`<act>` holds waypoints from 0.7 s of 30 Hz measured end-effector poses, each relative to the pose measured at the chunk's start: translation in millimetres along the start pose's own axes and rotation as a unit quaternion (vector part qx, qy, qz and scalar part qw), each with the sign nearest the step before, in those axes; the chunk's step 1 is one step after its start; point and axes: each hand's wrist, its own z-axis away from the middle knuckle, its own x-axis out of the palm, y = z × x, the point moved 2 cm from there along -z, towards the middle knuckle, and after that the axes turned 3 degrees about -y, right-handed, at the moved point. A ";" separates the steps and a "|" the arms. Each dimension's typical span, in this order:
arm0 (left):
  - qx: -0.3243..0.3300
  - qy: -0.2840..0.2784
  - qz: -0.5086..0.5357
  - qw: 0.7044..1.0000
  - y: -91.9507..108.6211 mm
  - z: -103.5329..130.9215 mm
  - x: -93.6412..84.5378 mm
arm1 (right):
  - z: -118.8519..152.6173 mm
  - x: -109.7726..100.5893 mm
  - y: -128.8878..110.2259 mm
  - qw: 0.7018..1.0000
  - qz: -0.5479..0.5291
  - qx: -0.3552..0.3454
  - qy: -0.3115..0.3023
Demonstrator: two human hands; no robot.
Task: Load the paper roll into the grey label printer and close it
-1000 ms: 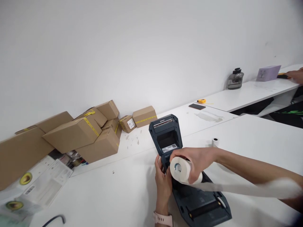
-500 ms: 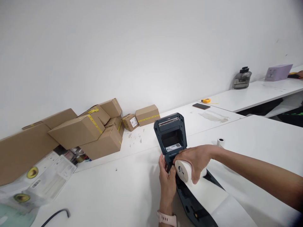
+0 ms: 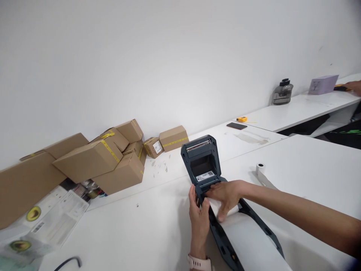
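A dark label printer (image 3: 223, 244) lies on the white table with its lid (image 3: 200, 160) raised. My left hand (image 3: 199, 218) grips its left side near the hinge, thumb over the edge; a pale watch band circles that wrist. My right hand (image 3: 225, 196) reaches across and closes over a white label roll (image 3: 214, 207) down in the printer's bay. Much of the roll is hidden beneath these fingers. From it a wide white paper strip (image 3: 251, 241) runs over the printer body toward me.
A small paper roll (image 3: 260, 169) with a loose tail stands to the right. Behind it are a phone (image 3: 237, 126) and a yellow tape measure (image 3: 241, 119). Cardboard boxes (image 3: 87, 158) and plastic packaging (image 3: 53, 222) fill the left. Another person's hand (image 3: 354, 87) shows far right.
My right hand has pushed the label roll lower into the printer, and its round end face is now mostly hidden. The paper strip lies wider across the body. My left hand stays on the printer.
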 end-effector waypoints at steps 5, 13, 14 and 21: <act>-0.024 0.015 -0.006 1.000 -1.3 -2.0 -1.3 | 5.2 11.0 -2.0 0.995 0.075 0.054 0.042; -0.022 0.026 -0.034 0.999 -2.1 -1.2 -1.7 | 76.2 -91.9 -50.3 0.874 -0.075 -0.046 0.479; -0.028 0.030 -0.039 0.998 -1.8 -0.4 -1.6 | 78.6 -106.3 -50.1 0.826 -0.060 -0.044 0.558; -0.026 0.023 -0.054 0.998 -3.9 -0.4 -1.8 | 32.4 -143.4 -17.2 0.855 -0.178 0.025 0.487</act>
